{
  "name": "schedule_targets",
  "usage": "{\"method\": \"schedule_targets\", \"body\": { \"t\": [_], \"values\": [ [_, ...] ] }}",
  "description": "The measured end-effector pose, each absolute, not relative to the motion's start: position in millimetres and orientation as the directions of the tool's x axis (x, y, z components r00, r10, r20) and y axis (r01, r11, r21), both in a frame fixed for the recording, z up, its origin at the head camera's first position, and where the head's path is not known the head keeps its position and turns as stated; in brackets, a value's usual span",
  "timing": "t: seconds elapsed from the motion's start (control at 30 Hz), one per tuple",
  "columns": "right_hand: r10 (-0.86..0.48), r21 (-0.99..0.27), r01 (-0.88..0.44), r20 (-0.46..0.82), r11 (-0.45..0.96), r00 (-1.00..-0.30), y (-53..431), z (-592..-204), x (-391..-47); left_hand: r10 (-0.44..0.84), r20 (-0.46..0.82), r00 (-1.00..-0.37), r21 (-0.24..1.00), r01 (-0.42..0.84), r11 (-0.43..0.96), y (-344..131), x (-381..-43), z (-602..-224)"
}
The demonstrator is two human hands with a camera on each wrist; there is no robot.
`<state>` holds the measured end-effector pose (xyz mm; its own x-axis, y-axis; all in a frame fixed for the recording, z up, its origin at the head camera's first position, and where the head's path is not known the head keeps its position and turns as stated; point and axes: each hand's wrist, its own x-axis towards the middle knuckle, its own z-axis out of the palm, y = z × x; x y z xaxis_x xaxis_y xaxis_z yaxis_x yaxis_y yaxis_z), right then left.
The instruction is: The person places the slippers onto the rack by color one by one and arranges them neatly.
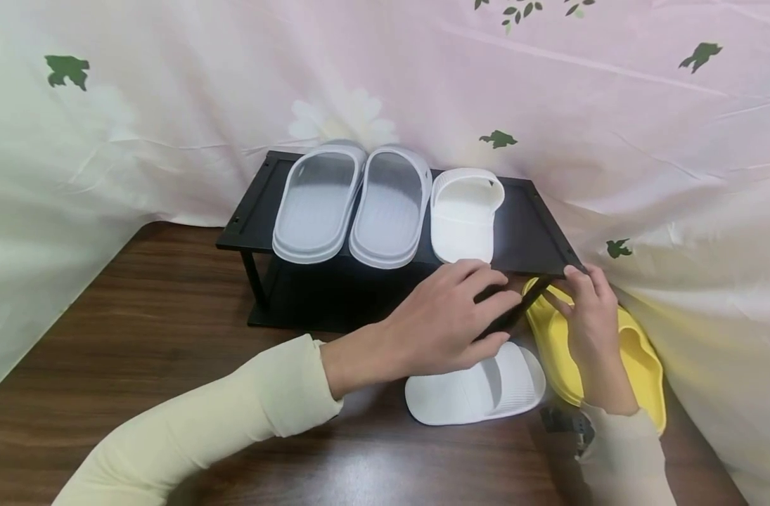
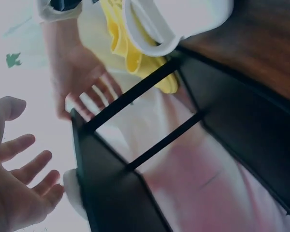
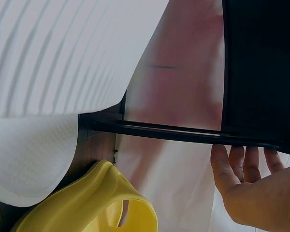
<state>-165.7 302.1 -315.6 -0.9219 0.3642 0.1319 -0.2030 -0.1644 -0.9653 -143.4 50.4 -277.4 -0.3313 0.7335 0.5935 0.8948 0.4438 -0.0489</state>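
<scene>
A black two-level shoe rack (image 1: 524, 218) stands on the brown table. My right hand (image 1: 593, 316) holds its upper shelf at the front right corner, fingertips right at the edge. My left hand (image 1: 451, 320) hovers in front of the rack, fingers loosely spread and holding nothing. Two grey clogs (image 1: 315, 204) and a single white clog (image 1: 463, 218) sit side by side on the upper shelf. Below my left hand lies a white slide slipper (image 1: 454, 397) on the table. Yellow clogs (image 1: 640, 351) lie to the right of the rack, partly hidden by my right hand.
A pale pink and white curtain (image 1: 188, 84) with green leaf prints hangs behind and along both sides of the table. The brown wooden table (image 1: 106, 351) extends left and in front of the rack. The rack's lower shelf (image 1: 315, 302) sits close to the tabletop.
</scene>
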Motion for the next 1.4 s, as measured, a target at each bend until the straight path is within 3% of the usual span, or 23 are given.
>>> {"method": "schedule_targets", "body": {
  "t": [0.1,0.2,0.57,0.87,1.4],
  "values": [
    [0.365,-0.969,-0.195,0.128,-0.152,-0.922,302.4,-315.7,-165.9,0.756,0.587,-0.29,-0.099,0.901,0.422,50.8,-140.5,-288.5],
    [0.365,-0.97,-0.191,0.125,-0.151,-0.923,302.6,-315.1,-166.1,0.784,0.551,-0.287,-0.128,0.899,0.419,51.4,-138.0,-301.4],
    [0.397,-0.977,-0.154,0.084,-0.149,-0.914,300.9,-313.0,-167.9,0.843,0.304,-0.444,-0.126,0.859,0.497,56.1,-145.8,-332.4],
    [0.378,-0.976,-0.165,0.1,-0.144,-0.92,301.6,-313.6,-167.2,0.812,0.071,-0.579,0.142,0.812,0.566,67.3,-149.4,-358.2],
    [0.404,-0.974,-0.161,0.084,-0.16,-0.911,299.1,-313.2,-168.1,0.733,-0.018,-0.68,0.542,0.609,0.579,76.3,-167.3,-377.9]
  ]
}}
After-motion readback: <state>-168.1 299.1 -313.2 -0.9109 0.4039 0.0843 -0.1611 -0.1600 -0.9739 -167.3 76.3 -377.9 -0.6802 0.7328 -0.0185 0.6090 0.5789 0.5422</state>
